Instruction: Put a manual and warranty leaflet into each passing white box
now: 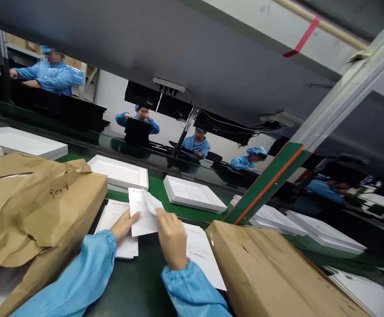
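My left hand (125, 225) grips the left edge of a white printed sheet (141, 215), thumb on its face. My right hand (173, 237) is closed on the right side of the same paper, where a corner or second leaf is lifted and folded over. Beneath my left hand lies a stack of white papers (112, 216). Another printed stack (201, 251) rests to the right of my right hand, partly covered by it. Both forearms wear blue sleeves.
A torn brown paper package (63, 207) stands at left, another brown package (271, 264) at right. White box trays (195, 193) line the green belt beyond. A slanted metal post (330, 119) rises at right. Several people in blue work across the line.
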`<state>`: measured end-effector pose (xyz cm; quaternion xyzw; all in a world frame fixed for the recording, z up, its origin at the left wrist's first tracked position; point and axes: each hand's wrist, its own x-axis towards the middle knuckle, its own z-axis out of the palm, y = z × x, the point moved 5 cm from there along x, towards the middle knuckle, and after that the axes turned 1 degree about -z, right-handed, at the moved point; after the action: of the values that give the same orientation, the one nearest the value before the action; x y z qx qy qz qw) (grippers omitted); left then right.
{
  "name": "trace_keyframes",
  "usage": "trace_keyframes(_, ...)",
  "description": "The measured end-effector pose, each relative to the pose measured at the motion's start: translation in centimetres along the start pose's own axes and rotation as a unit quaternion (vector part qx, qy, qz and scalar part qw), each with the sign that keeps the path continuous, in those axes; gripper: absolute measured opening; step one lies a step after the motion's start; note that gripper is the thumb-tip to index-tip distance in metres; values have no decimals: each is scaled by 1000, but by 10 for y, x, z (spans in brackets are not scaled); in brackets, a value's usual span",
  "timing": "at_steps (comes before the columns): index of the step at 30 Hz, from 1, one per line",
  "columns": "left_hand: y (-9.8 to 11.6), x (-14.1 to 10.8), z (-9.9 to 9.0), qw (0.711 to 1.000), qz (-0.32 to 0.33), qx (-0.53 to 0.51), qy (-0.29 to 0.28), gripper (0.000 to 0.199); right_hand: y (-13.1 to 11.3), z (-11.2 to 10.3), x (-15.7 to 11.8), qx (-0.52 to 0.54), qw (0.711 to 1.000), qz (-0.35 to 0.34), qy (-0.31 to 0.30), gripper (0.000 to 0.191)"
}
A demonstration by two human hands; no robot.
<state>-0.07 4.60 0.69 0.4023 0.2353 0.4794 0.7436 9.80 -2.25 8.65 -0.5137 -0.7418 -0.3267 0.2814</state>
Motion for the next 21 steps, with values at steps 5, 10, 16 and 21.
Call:
trace_keyframes(5,3,6,2,996,76,8,-48,45,-11,23,-22,38,997,-36,-62,29)
trace_keyframes(10,1,9,0,995,79,45,-39,47,1,25,-32,71,993,-24,-90,32)
trace_keyframes(16,2,7,0,991,82,100,-17,59,21,28,-35,208,968,96,-101,24)
trace_keyframes(21,1,5,-4,988,71,138,19,67,55,34,-42,385,872,302,-30,49)
